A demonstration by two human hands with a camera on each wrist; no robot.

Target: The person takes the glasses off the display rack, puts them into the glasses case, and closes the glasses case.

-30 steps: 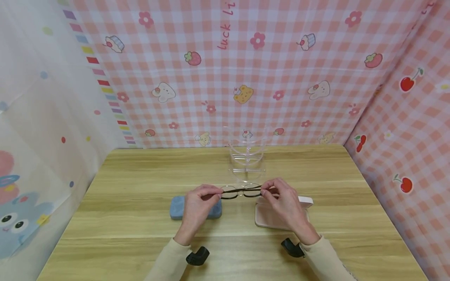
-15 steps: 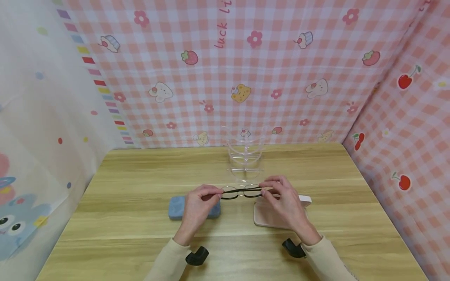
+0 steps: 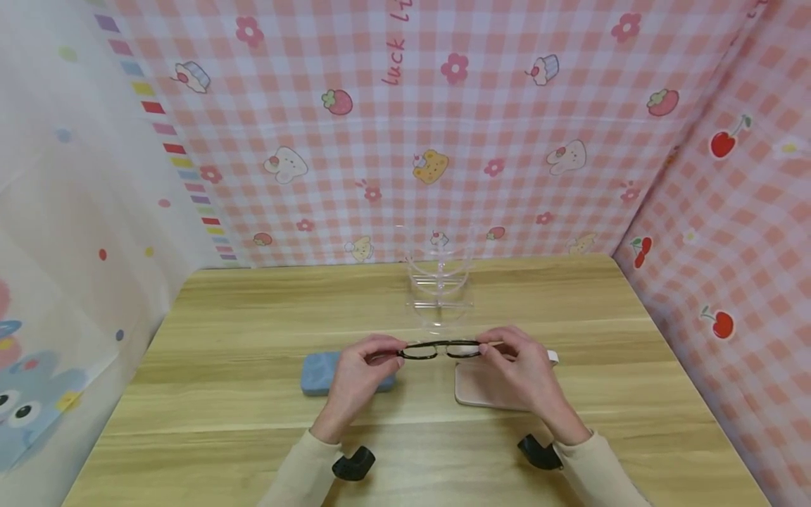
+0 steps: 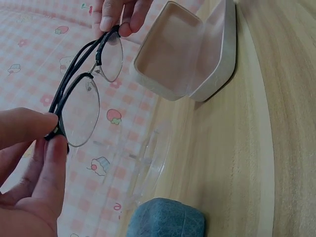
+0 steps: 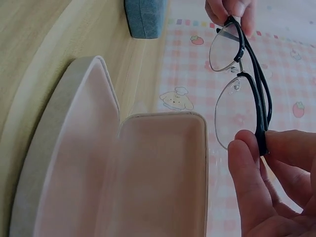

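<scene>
Both hands hold a pair of eyeglasses [image 3: 421, 351] with a black upper frame and clear lenses, raised over the table. My left hand [image 3: 357, 373] pinches one end between thumb and fingers, and my right hand [image 3: 522, 366] pinches the other. In the left wrist view the temples of the eyeglasses [image 4: 74, 74] lie folded behind the lenses. Under the right hand an open glasses case [image 5: 163, 168] shows its pink lining with nothing inside. A blue glasses case [image 3: 319, 373], closed, lies partly hidden behind the left hand.
A clear acrylic stand [image 3: 440, 285] with curved tiers stands behind the eyeglasses, near the back of the wooden table [image 3: 253, 317]. Pink checked cloth [image 3: 355, 155] hangs at the back and right, pale printed cloth [image 3: 63, 183] at the left.
The eyeglasses have tilted, so the lenses look flatter in the head view. My right hand has shifted slightly right and changed its fingers' hold. The head view has moved a little.
</scene>
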